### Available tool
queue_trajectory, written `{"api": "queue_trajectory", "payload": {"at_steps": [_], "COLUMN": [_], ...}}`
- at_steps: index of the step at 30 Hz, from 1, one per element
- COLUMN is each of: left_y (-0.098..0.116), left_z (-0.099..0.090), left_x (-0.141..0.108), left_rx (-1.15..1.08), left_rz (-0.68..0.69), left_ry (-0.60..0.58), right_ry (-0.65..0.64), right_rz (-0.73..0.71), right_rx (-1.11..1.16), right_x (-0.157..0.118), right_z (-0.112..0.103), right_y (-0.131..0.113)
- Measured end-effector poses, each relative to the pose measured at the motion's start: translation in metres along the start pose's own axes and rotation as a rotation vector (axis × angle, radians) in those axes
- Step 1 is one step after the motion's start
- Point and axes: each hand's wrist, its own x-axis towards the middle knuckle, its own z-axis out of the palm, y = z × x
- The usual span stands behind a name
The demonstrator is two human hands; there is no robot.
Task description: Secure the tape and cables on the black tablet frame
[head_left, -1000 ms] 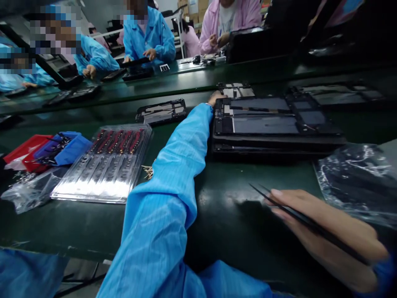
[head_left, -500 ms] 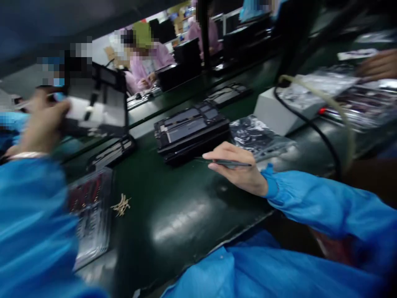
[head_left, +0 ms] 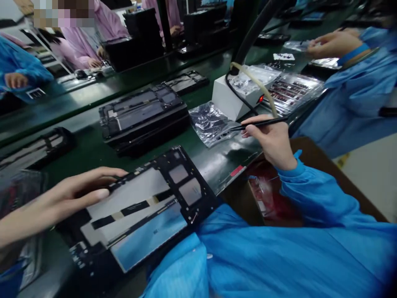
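Note:
My left hand (head_left: 89, 188) grips the far left edge of an opened tablet (head_left: 136, 213), its thumb on top and its other fingers partly hidden. The tablet lies tilted close to my body, inner side up, showing silver panels and a dark ribbon cable. In my right hand (head_left: 269, 136) is a pair of black tweezers (head_left: 260, 123), pinched between thumb and fingers. The tweezers' tips point left, over a clear plastic bag (head_left: 207, 120) with small dark parts at its near edge. I cannot tell whether the tips touch anything.
A stack of tablet housings (head_left: 142, 120) stands beyond the held tablet. Behind the bag is a white box (head_left: 229, 99) with a red-lit switch, a cable and a hose. Clear trays of parts (head_left: 291, 91) lie right of it. A co-worker's hands (head_left: 335, 45) are at the right.
My left hand has brought the tablet from the raised far left down close to my body. My right hand has moved with the tweezers from beside the stack to the plastic bag. The view has turned right.

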Motion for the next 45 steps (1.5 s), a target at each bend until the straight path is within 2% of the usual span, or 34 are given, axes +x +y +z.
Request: {"api": "queue_trajectory", "payload": {"at_steps": [2, 4, 7, 15, 18, 24, 28, 34, 39, 45], "left_y": [0.015, 0.028, 0.032, 0.004, 0.003, 0.006, 0.002, -0.009, -0.006, 0.002], "left_z": [0.013, 0.021, 0.028, 0.052, 0.058, 0.063, 0.063, 0.064, 0.065, 0.065], "left_x": [0.024, 0.04, 0.046, 0.026, 0.024, 0.027, 0.028, 0.028, 0.028, 0.03], "left_rx": [-0.162, -0.196, -0.132, -0.034, -0.101, -0.229, -0.209, -0.146, -0.177, -0.212], "left_rz": [-0.056, -0.072, -0.063, -0.119, -0.134, -0.177, -0.187, -0.133, -0.156, -0.181], "left_ry": [-0.12, -0.182, -0.153, -0.015, 0.022, 0.03, 0.009, -0.014, 0.005, 0.02], "right_ry": [-0.06, -0.077, -0.082, -0.087, -0.094, -0.107, -0.097, -0.09, -0.064, -0.149], "right_rz": [0.071, 0.097, 0.126, 0.184, 0.186, 0.209, 0.224, 0.232, 0.228, 0.207], "right_rx": [-0.036, -0.051, -0.051, -0.03, -0.055, -0.105, -0.115, -0.12, -0.102, -0.08], "right_x": [0.0, 0.001, 0.003, 0.002, 0.002, 0.0, 0.0, 0.001, -0.001, -0.002], "right_z": [-0.003, -0.003, 0.001, 0.011, 0.012, 0.012, 0.013, 0.013, 0.012, 0.01], "right_y": [0.011, 0.02, 0.029, 0.028, 0.027, 0.024, 0.023, 0.024, 0.024, 0.021]}}
